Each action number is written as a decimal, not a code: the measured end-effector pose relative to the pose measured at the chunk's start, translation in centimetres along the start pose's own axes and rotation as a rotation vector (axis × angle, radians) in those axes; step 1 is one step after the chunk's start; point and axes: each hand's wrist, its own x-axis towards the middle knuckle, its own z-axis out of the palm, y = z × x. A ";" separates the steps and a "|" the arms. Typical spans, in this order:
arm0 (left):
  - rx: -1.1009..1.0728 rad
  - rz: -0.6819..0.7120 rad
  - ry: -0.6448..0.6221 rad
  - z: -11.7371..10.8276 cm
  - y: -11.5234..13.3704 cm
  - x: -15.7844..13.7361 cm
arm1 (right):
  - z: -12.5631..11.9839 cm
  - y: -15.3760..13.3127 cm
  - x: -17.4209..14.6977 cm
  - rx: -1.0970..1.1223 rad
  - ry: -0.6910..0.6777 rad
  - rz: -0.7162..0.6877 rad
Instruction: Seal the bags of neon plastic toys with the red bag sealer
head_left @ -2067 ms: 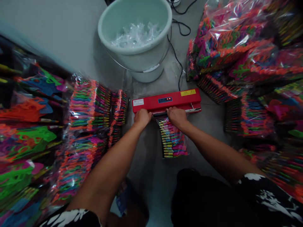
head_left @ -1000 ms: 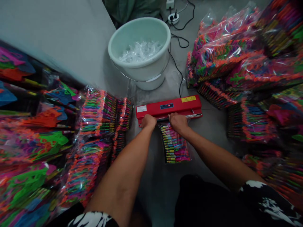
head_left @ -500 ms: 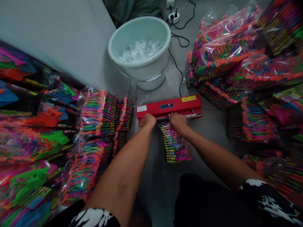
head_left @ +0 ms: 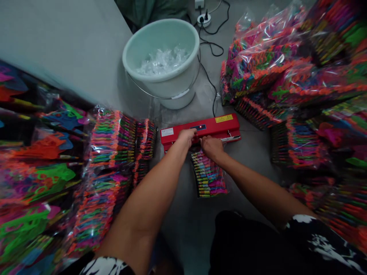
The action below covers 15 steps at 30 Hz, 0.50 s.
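A long red heat sealer lies on the floor ahead of me, its small light lit. At its front edge is a clear plastic bag packed with thin, colourful sticks; its upper end is hidden under my hands. My left hand is over the middle of the sealer with its fingers closed; what they pinch is too small to make out. Just to its right, my right hand is closed over the sealer's front bar, directly above the bag.
Beyond the sealer stands a pale bucket holding clear plastic scraps. A black cable runs back to a white socket. Packed bags line the left side, and more bags are piled on the right.
My left hand has left the left part of the sealer's bar and moved right and up, close to my right hand. My right hand has stayed at the bar. The view has shifted slightly.
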 end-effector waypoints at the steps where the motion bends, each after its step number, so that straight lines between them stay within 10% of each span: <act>1: -0.065 -0.010 -0.062 0.0 1.3 -0.5 | 0.1 0.1 0.0 0.008 0.005 -0.002; 8: -0.425 0.278 -0.291 -5.6 12.0 -5.3 | 0.3 1.7 -3.3 0.103 0.216 -0.029; 12: -0.488 0.636 -0.042 -11.8 20.1 -5.7 | 2.0 3.9 -8.0 0.318 0.342 0.247; 15: -0.247 0.930 0.324 -16.0 25.1 -3.8 | 4.0 5.1 -11.4 0.555 0.127 0.423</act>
